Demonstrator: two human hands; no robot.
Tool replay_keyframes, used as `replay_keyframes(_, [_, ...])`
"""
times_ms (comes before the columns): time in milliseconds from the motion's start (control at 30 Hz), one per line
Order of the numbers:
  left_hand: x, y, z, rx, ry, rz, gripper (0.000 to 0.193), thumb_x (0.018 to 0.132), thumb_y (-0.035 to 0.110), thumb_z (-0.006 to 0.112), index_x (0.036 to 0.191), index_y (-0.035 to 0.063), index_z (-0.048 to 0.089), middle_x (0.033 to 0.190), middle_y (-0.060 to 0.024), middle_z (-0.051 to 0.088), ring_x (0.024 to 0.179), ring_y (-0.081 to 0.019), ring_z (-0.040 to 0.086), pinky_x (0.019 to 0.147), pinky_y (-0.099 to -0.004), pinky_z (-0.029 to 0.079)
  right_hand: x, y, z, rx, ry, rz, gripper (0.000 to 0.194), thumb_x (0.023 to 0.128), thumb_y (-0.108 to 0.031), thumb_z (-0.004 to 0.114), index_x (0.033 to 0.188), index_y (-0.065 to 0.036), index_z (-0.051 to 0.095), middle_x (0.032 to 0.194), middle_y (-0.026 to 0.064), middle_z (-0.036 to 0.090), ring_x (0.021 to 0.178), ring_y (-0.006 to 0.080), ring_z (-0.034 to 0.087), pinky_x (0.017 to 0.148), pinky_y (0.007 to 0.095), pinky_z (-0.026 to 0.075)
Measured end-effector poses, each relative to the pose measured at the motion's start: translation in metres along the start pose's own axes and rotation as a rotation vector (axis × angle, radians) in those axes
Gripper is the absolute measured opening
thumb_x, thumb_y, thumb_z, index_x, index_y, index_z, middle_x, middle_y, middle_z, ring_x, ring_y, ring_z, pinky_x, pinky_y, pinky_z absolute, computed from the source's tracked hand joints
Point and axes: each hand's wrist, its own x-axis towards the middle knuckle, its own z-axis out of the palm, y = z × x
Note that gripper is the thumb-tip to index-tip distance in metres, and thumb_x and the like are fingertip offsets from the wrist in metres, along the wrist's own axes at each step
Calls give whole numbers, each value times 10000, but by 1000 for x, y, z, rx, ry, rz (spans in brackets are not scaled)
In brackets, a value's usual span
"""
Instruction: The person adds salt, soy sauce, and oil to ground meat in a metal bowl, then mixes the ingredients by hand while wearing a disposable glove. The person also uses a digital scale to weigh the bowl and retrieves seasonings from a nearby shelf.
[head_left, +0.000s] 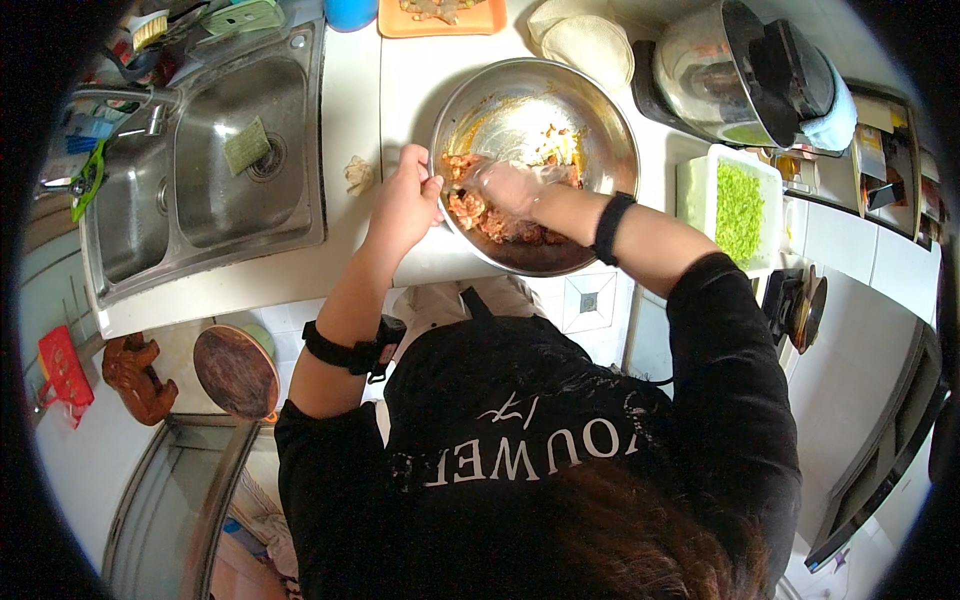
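A large stainless steel bowl (611, 139) stands on the counter before me. My left hand (405, 196) grips its left rim between thumb and fingers. Inside the bowl, my right hand (508, 187) presses into a reddish minced meat mixture (469, 210); it appears to wear a thin clear plastic glove. The fingers of that hand are blurred and partly hidden by the mixture. Small yellow and brown bits (561, 142) lie on the bowl's far side, and an orange-yellow smear coats its inner wall.
A double steel sink (240, 217) holding a green scouring pad (246, 146) is on the left. Right of the bowl, a white container (694, 187) holds chopped greens (739, 206). An orange tray (442, 28), pale round cloths (589, 51) and a large metal pot (697, 71) stand behind.
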Motion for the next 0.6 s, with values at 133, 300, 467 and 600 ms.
replay_keyframes(133, [1, -1, 0, -16, -10, -10, 216, 884, 52, 510, 1049, 38, 371, 746, -101, 540, 517, -190, 602, 491, -319, 487, -35, 38, -6, 90, 165, 62, 312, 838, -219, 587, 1092, -45, 538, 1081, 145, 581, 966, 266, 597, 840, 367, 490])
replay_keyframes(300, [0, 0, 2, 4, -4, -15, 213, 886, 57, 508, 1051, 41, 374, 720, -95, 547, 520, -188, 605, 498, -327, 487, -46, 40, 35, 567, 55, 354, 452, 933, -333, 460, 1286, -57, 397, 1311, 170, 409, 1208, 277, 438, 934, 345, 441])
replay_keyframes(467, [1, 1, 0, 62, -3, -3, 216, 891, 56, 499, 1072, 34, 383, 716, -93, 556, 515, -181, 594, 490, -320, 484, -15, 6, 47, 304, 313, -30, 441, 958, -362, 307, 1119, -3, 504, 1125, 136, 555, 1034, 264, 546, 800, 338, 475])
replay_keyframes(600, [0, 0, -2, 92, -13, -2, 237, 891, 38, 498, 1102, 7, 394, 722, -79, 544, 503, -143, 568, 449, -271, 477, -13, 4, 17, 805, 441, 107, 279, 758, -134, 657, 962, -32, 497, 1030, 202, 549, 866, 291, 587, 714, 361, 501])
